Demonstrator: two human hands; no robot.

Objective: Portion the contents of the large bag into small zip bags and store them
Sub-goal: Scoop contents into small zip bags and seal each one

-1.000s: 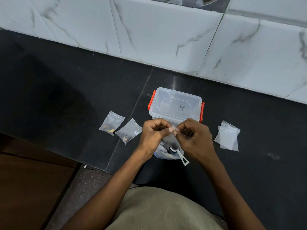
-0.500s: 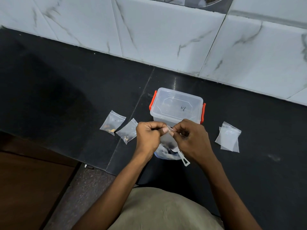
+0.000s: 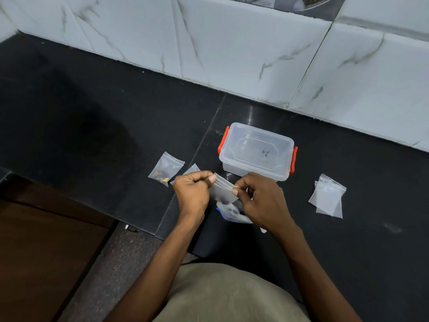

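My left hand [image 3: 192, 194] and my right hand [image 3: 262, 201] pinch the two top corners of a small clear zip bag [image 3: 221, 190], stretched between them above the counter. Under it lies the large bag [image 3: 232, 213], crumpled, partly hidden by my right hand. A filled small bag [image 3: 166, 169] lies to the left; a second one [image 3: 193, 168] shows only a corner behind my left hand. A stack of empty small zip bags [image 3: 328, 196] lies on the right. A clear lidded box with orange clips [image 3: 256, 151] stands just behind my hands.
The black stone counter [image 3: 92, 126] ends at a white marble-tiled wall [image 3: 232, 47] behind the box. The counter's front edge runs near my left forearm, with a brown floor [image 3: 46, 252] below at the left. A white tip [image 3: 263, 230] pokes out under my right wrist.
My hands have drawn apart along the small bag's top, the left one sliding left over the second filled bag. The white scoop handle below my right hand is now mostly hidden.
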